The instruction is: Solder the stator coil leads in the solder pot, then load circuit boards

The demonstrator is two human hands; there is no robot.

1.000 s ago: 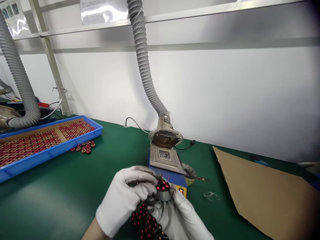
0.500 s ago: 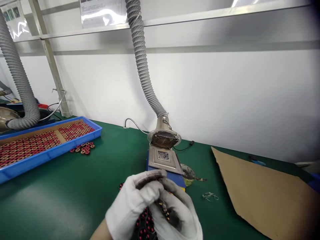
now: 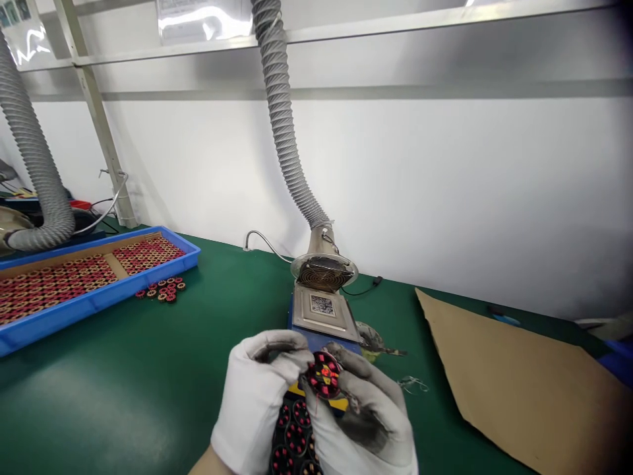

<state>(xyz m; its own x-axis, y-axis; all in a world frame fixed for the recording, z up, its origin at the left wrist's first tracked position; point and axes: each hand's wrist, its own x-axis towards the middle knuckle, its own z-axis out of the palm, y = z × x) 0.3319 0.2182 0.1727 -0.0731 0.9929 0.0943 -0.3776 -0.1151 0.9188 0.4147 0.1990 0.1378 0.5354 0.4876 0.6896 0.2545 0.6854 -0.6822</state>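
Both my hands wear white gloves and meet low in the middle of the view. My left hand [image 3: 257, 396] and my right hand [image 3: 363, 422] together pinch a small round wound coil part [image 3: 324, 376] with red and black windings, its face turned toward me. Below the hands, several more of these coil parts [image 3: 293, 439] lie in a cluster on the green mat, partly hidden by my fingers. Just behind the held part stands a blue solder pot [image 3: 324, 316] with a metal top plate.
A grey extraction hose with a fan hood [image 3: 324, 272] hangs over the pot. At the left, a blue tray [image 3: 103, 297] holds several coil parts, with a few loose ones [image 3: 161, 290] beside it. A brown cardboard sheet [image 3: 519, 382] lies at the right. A second hose [image 3: 30, 165] hangs far left.
My hands closed over the coil part half a second ago, hiding it; now it is turned face-up toward me and lifted slightly between both sets of fingertips.
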